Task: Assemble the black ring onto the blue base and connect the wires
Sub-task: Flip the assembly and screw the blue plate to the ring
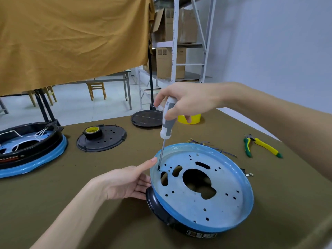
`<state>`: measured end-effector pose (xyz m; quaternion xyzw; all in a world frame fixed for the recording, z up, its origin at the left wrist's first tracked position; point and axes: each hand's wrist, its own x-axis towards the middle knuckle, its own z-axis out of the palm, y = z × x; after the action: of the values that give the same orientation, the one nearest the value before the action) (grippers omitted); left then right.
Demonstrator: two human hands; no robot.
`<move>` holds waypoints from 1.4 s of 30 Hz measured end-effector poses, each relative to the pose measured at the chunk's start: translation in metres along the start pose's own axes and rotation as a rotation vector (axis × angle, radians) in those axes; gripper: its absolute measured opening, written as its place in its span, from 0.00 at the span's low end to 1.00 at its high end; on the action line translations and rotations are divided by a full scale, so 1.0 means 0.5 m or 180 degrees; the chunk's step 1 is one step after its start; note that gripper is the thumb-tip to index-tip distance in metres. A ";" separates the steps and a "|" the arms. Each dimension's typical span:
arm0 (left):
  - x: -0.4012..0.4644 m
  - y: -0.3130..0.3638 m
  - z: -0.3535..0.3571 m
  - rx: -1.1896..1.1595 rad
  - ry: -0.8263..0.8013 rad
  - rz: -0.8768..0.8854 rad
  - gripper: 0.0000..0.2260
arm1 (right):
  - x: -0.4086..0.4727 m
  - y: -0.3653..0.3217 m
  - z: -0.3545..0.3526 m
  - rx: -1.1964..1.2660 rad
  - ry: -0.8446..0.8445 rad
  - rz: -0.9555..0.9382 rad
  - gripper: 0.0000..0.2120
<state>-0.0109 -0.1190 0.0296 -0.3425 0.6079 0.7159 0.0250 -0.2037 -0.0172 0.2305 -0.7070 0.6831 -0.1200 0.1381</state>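
A blue base (pixel 233 200) with a perforated pale plate lies tilted on the olive table, resting on a black ring (pixel 158 205) that shows beneath its near-left edge. My right hand (pixel 186 101) grips a white and grey screwdriver (pixel 168 121) upright, its tip in a hole near the plate's left rim. My left hand (pixel 124 182) holds the base's left edge, thumb on the rim beside the shaft. A bundle of loose wires (pixel 212 145) lies just behind the base.
A second blue and black unit (pixel 30 150) with white wires sits at far left. Two black round covers (pixel 102 139) (pixel 146 118), one bearing a tape roll (pixel 92 132), lie behind. Yellow-green pliers (pixel 260 145) lie right, a yellow cup (pixel 190 118) behind my hand.
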 end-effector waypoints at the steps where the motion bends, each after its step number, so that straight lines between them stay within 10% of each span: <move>1: 0.001 -0.001 0.000 -0.0005 -0.0001 0.0007 0.45 | 0.003 -0.002 0.002 -0.0115 0.0039 0.0015 0.16; 42: 0.002 -0.010 0.005 -0.0028 0.0085 0.0100 0.50 | 0.008 -0.022 0.012 -0.0468 0.0099 -0.0028 0.11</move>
<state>-0.0105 -0.1161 0.0251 -0.3425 0.6103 0.7143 0.0041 -0.1914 -0.0205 0.2287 -0.7163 0.6891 -0.0811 0.0745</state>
